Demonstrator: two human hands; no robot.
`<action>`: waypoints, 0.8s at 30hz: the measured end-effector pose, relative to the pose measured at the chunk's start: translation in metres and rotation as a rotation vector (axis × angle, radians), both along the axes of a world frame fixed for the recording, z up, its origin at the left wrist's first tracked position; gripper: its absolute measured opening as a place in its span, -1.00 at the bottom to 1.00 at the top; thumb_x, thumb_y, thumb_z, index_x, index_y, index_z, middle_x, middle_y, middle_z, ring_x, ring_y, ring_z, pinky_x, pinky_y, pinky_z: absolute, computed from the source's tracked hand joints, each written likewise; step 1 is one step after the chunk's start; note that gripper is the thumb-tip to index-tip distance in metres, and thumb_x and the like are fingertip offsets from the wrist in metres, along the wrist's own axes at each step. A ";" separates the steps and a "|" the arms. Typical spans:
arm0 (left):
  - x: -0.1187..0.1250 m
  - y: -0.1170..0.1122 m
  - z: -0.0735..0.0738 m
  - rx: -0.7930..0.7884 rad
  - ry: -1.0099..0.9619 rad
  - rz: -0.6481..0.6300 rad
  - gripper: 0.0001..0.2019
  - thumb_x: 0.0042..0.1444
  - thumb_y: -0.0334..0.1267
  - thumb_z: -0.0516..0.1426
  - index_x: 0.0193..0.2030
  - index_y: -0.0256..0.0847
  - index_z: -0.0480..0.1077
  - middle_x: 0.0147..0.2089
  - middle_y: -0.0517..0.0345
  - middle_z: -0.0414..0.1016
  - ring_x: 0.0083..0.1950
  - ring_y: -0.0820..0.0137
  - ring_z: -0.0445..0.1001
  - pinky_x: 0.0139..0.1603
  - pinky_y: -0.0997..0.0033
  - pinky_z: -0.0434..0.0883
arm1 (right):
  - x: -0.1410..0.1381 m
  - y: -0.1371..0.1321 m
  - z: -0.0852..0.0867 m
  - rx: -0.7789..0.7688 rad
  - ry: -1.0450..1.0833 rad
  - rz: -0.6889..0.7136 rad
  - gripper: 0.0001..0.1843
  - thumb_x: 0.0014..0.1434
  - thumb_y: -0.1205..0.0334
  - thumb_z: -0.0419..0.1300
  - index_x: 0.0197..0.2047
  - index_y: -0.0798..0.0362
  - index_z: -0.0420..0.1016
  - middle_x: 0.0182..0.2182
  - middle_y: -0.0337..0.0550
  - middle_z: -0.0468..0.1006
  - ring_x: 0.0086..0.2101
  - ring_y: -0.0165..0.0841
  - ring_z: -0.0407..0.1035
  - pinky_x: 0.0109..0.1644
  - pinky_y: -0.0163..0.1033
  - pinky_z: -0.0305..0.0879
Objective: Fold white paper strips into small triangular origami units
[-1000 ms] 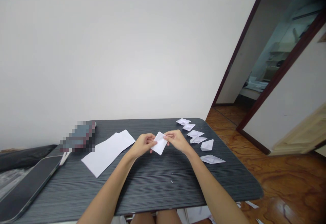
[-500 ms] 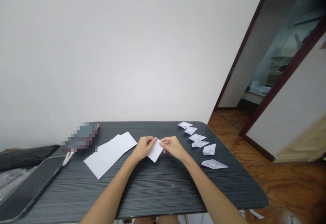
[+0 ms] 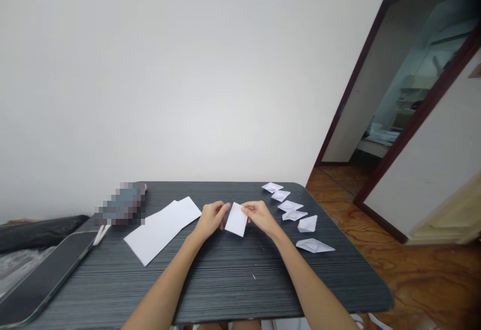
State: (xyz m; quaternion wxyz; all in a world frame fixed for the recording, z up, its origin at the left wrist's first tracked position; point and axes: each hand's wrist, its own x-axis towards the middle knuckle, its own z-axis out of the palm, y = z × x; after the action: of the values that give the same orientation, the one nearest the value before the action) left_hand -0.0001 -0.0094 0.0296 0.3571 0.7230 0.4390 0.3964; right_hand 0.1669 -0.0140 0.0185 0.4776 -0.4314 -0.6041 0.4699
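A small folded piece of white paper (image 3: 236, 220) is held up over the middle of the dark table. My right hand (image 3: 260, 216) pinches its upper right edge between thumb and fingers. My left hand (image 3: 214, 217) is just beside the paper's left edge, its fingers loosely curled and the thumb a little apart from them; it appears not to grip the paper. Folded white paper boats (image 3: 314, 245) stand in a line along the table's right side. Larger flat white paper sheets (image 3: 161, 230) overlap one another, left of my left hand.
The dark, wood-grained table (image 3: 225, 290) meets a white wall at the back. A blurred-out object (image 3: 122, 205) with a white cable (image 3: 101, 234) lies at the back left. Paper strips (image 3: 379, 321) are on the wooden floor at right, below a doorway.
The folded paper has turned from a diamond-like position to more upright and shifted slightly right. My left hand has come off it, while my right hand keeps its pinch.
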 end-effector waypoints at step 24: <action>0.011 0.006 -0.022 -0.144 -0.424 0.115 -0.75 -0.13 -0.13 0.13 -0.43 -0.32 0.32 -0.51 0.13 0.44 -0.52 0.40 0.43 -0.51 0.42 0.42 | -0.020 0.001 -0.014 0.097 0.059 -0.109 -0.71 -0.13 0.20 0.17 -0.28 0.09 0.29 -0.41 -0.18 0.42 -0.40 -0.37 0.35 -0.37 -0.29 0.31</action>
State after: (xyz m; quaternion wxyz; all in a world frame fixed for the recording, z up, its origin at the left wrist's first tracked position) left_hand 0.0109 -0.0037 0.0071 0.4688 0.5701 0.4217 0.5266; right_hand 0.1474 -0.0133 0.0050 0.5407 -0.4260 -0.5873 0.4258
